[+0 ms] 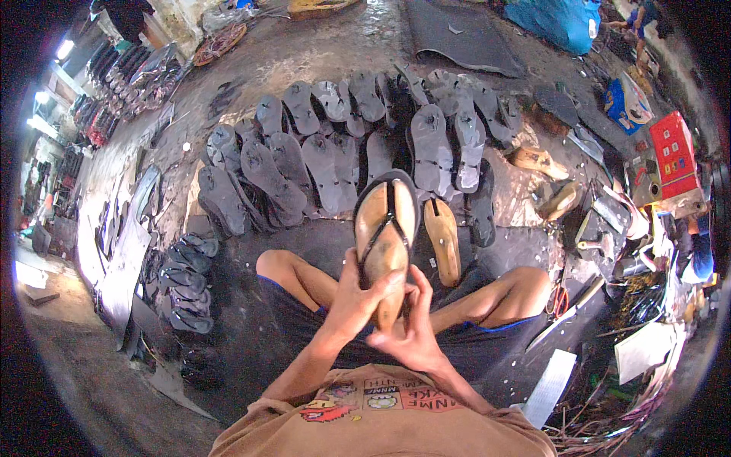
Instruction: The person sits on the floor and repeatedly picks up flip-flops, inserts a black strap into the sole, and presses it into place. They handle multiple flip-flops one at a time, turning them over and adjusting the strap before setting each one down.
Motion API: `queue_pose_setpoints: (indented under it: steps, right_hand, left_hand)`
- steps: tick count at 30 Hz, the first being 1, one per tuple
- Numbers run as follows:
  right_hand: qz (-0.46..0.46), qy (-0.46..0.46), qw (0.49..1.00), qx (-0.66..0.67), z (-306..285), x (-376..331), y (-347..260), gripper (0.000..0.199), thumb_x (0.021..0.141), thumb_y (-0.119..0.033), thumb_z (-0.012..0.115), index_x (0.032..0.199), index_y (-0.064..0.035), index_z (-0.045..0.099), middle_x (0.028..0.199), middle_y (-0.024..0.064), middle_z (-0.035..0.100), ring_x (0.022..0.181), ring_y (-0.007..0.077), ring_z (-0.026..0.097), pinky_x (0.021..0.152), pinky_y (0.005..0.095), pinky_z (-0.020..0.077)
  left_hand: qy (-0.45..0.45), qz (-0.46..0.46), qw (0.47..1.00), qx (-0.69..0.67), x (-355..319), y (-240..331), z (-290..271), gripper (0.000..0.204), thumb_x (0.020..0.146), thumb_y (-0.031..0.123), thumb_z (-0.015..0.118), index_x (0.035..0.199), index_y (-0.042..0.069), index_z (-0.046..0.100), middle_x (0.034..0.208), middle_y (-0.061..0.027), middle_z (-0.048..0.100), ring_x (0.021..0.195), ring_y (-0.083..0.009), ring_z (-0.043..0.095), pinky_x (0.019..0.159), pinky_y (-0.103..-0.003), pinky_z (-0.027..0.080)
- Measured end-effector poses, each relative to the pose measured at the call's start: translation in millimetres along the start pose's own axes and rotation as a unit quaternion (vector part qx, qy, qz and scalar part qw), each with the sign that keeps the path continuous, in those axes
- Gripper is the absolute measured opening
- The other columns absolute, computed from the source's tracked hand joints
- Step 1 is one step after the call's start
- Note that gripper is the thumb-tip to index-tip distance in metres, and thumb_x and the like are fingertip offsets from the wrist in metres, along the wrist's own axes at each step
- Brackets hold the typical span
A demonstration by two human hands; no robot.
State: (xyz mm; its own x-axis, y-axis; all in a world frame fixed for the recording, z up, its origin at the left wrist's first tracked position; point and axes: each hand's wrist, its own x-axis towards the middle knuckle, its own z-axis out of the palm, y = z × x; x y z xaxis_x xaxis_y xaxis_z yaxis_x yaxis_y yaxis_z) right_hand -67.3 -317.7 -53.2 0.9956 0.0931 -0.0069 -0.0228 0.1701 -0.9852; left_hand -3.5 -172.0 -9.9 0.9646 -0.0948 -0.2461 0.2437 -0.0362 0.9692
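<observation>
In front of my body a black flip-flop [412, 199] points toe-away, with a wooden foot-shaped last [373, 209] lying on its sole under the thong straps. My left hand [352, 303] is closed round its heel half from the left, thumb across the top of the last. Against the heel from the right presses my right hand [416, 332], its fingers bent; part of its grip is hidden. A second wooden last [443, 242] with a dark slot at its toe lies just beyond, between my knees.
Rows of black flip-flop soles [324, 171] cover the floor ahead. Stacked strapped flip-flops [186, 278] lie at left. To the right are more wooden lasts [539, 161], a red box [673, 156], orange-handled scissors [560, 301] and a long blade-like strip [567, 312].
</observation>
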Motion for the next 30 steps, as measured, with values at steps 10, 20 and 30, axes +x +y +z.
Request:
queue_pose_setpoints:
  steps: [10, 20, 30]
  right_hand:
    - [0.231, -0.082, 0.895, 0.373, -37.7, -9.4, -10.7, 0.081, 0.090, -0.011, 0.076, 0.160, -0.0017, 0.036, 0.146, 0.0120, 0.058, 0.133, 0.0289, 0.062, 0.110, 0.0472, 0.0545]
    - [-0.018, -0.148, 0.988, -0.050, 1.9, 11.4, -36.5, 0.120, 0.081, 0.007, 0.070, 0.173, -0.0096, -0.006, 0.170, 0.0204, 0.023, 0.162, 0.0338, 0.023, 0.131, 0.0492, 0.0231]
    - [-0.003, -0.102, 0.968, -0.230, 40.9, 15.9, 20.2, 0.119, 0.089, -0.005, 0.071, 0.171, -0.0011, -0.015, 0.171, 0.0347, 0.016, 0.164, 0.0511, 0.012, 0.132, 0.0575, 0.0229]
  left_hand:
    - [-0.064, 0.129, 0.982, 0.120, -26.2, -11.2, -20.8, 0.030, 0.118, 0.026, 0.053, 0.103, 0.001, 0.062, 0.085, -0.0004, 0.058, 0.075, -0.0156, 0.053, 0.070, -0.037, 0.045]
    - [-0.239, -0.107, 0.936, -0.234, -40.9, -162.0, -35.5, 0.060, 0.113, 0.026, 0.061, 0.166, 0.007, 0.040, 0.166, -0.0097, 0.051, 0.149, -0.0242, 0.051, 0.122, -0.039, 0.047]
    - [0.148, -0.069, 0.972, -0.171, 14.1, -132.0, -65.3, 0.048, 0.116, 0.035, 0.040, 0.149, 0.003, 0.053, 0.139, -0.0116, 0.062, 0.126, -0.0218, 0.057, 0.113, -0.041, 0.046]
